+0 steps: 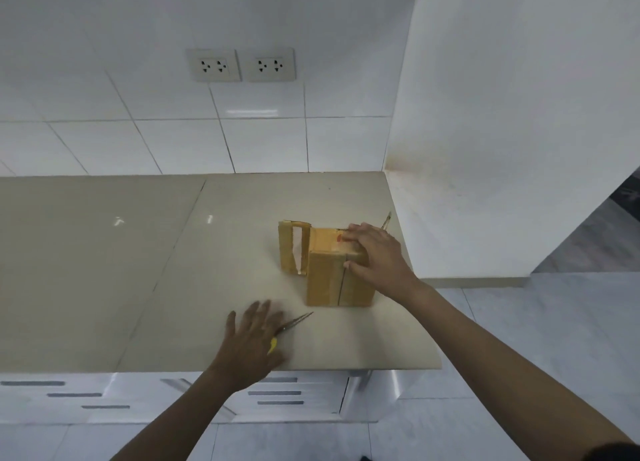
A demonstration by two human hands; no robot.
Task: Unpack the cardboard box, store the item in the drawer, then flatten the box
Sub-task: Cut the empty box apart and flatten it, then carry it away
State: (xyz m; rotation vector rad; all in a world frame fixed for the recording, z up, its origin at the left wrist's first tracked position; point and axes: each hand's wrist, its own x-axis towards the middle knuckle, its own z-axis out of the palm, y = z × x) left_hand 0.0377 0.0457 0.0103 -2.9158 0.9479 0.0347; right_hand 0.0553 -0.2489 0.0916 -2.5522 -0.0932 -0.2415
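A small brown cardboard box (329,277) stands on the beige counter (138,270) near its right end, with flaps folded out to its left and one flap showing behind it. My right hand (377,258) grips the box's top right corner, fingers on top and thumb on the near face. Scissors with a yellow handle (289,327) lie on the counter in front of the box, blades pointing right. My left hand (251,339) lies flat over the scissors' handle with straight spread fingers.
Silver drawers with dark slot handles (277,393) run below the counter's front edge. A white tiled wall with two sockets (240,64) stands behind. A white side wall (502,148) closes off the counter's right end; grey floor lies beyond.
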